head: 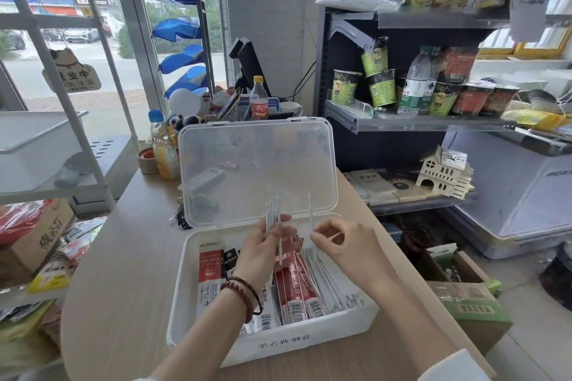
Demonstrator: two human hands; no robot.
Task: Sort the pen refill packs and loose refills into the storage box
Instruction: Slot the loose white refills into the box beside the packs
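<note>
A white storage box [309,340] stands open on the wooden counter, its clear lid [257,170] tilted up behind. Inside lie red refill packs [297,284], a red-and-white pack [211,269] at the left, and a row of loose white refills [334,284] at the right. My left hand [263,250] holds a small bunch of loose refills [272,213] upright over the box. My right hand [343,244] pinches a single white refill [309,210] upright, just right of the bunch.
Bottles [165,148], a tape roll [148,161] and a cola bottle [258,99] stand behind the lid. Keys [181,216] lie left of the box. Shelves with cup noodles [380,86] rise at the right; cardboard boxes [470,303] sit on the floor beside the counter.
</note>
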